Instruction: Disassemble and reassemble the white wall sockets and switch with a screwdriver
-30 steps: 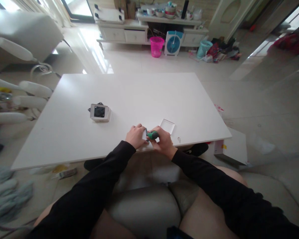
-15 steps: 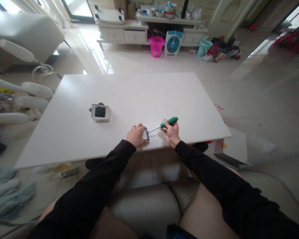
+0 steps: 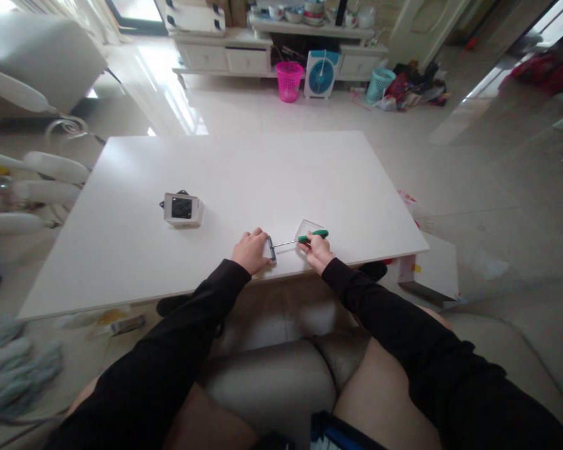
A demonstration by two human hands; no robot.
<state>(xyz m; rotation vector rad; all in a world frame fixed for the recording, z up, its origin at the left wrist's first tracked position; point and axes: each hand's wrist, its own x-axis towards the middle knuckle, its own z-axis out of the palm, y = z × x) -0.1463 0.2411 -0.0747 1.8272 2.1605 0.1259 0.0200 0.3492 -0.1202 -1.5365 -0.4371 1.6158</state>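
Observation:
My right hand (image 3: 319, 251) is closed around the green handle of a screwdriver (image 3: 313, 236). The thin shaft points left, and its tip meets a small grey frame-like part (image 3: 271, 249) near the table's front edge. My left hand (image 3: 251, 251) grips that part from the left, fingers at its far end and thumb at its near end. What lies under the left palm is hidden. Just behind the screwdriver, a clear shallow tray (image 3: 309, 225) rests on the white table (image 3: 244, 181), partly covered by my right hand.
A small white box (image 3: 184, 210) with a black square face stands on the table's left side, a black tabbed piece behind it. A sofa (image 3: 272, 381) is beneath me. Beyond the table are a pink basket (image 3: 289, 82), a fan (image 3: 321, 75) and a low cabinet (image 3: 206, 58).
The screwdriver handle has dropped from a raised slant to nearly level, its tip still at the grey part. More of the clear tray shows now. The whole view has shifted slightly.

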